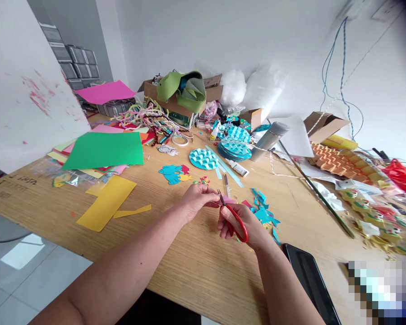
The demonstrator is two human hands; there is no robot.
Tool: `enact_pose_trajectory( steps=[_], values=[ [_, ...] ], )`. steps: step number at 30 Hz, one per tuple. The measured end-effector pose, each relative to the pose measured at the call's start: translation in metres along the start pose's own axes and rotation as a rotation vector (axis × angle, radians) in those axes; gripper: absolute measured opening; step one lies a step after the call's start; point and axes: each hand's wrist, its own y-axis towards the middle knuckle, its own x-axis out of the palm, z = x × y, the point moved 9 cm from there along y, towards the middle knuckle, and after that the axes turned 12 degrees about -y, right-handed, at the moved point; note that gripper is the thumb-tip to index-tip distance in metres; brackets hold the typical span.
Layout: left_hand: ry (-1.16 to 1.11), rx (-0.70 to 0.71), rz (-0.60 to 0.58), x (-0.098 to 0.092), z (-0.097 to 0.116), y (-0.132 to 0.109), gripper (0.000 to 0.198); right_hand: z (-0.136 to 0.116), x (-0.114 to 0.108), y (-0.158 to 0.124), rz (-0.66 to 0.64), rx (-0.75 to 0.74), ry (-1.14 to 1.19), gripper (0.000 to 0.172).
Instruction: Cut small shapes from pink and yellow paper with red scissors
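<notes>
Our right hand clamps red scissors; our left hand pinches a pink paper scrap at the scissors' tip.

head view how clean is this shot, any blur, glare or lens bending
Head view: soft, even light with faint shadows; the left hand pinching a pink scrap, the right hand and the red scissors at centre are sharp; the wide lens slants the walls and stretches the table; the top right corner is dark and smeared; a bright patch glares on the floor; a pixelated block covers the lower right.
</notes>
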Motion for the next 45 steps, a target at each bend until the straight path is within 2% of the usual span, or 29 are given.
enact_pose_trajectory(
  steps=[19,32,45],
  values=[
    [-0.020,-0.006,-0.014,0.0004,0.0013,-0.0003,0.018,0.0036,0.0001,0.0011,-0.009,-0.010,0.020,0.047],
    [-0.007,-0.017,-0.026,0.0024,0.0013,-0.0015,0.016,-0.0056,0.0007,-0.0014,-0.018,-0.034,-0.023,0.058],
    [0.001,-0.019,-0.012,-0.0002,0.0006,-0.0007,0.017,0.0031,-0.0012,-0.0008,0.006,0.020,-0.015,0.053]
  ],
)
